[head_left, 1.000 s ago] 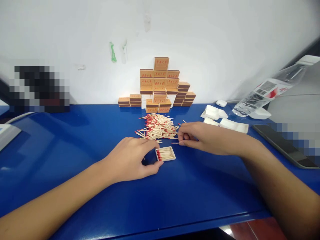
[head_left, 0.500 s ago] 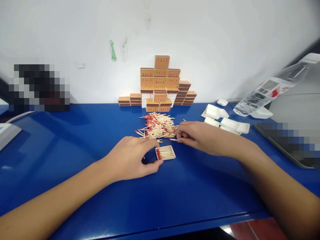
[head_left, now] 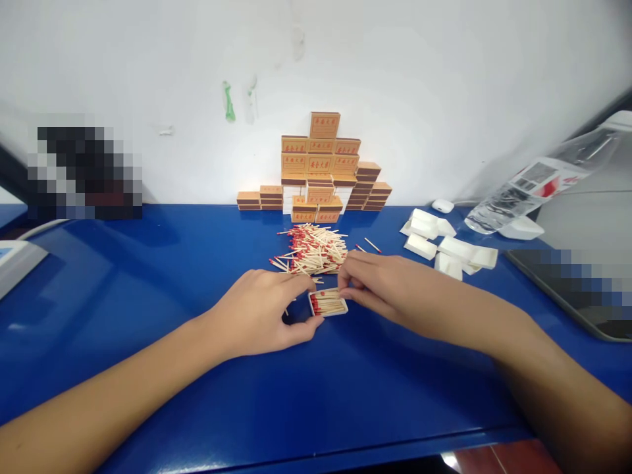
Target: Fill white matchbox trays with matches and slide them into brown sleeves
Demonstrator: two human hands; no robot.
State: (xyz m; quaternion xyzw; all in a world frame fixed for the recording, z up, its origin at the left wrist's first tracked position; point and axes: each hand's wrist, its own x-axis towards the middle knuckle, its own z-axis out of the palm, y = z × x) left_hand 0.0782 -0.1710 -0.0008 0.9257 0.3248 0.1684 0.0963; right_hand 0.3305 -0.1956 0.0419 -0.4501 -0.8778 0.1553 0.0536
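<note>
A small white matchbox tray [head_left: 344, 311] with red-headed matches in it lies on the blue table. My left hand [head_left: 269, 309] grips the tray's left end between thumb and forefinger. Over the tray's right end, my right hand [head_left: 368, 283] pinches a match [head_left: 326, 293], its red head pointing left above the other matches. Just behind the tray spreads a heap of loose matches [head_left: 316, 249]. Behind that, orange matchboxes [head_left: 320, 163] are stacked against the wall.
White empty trays [head_left: 460, 249] lie at the right, near a leaning plastic bottle [head_left: 533, 184], a white case [head_left: 443, 206] and a dark phone-like object [head_left: 567, 289]. Two stray matches [head_left: 372, 245] lie right of the heap. A white device [head_left: 20, 263] sits on the left of the table [head_left: 296, 408].
My right hand has moved left and nearer, from the heap's right edge to the tray, bringing a match. My left hand still holds the tray. The view has shifted slightly.
</note>
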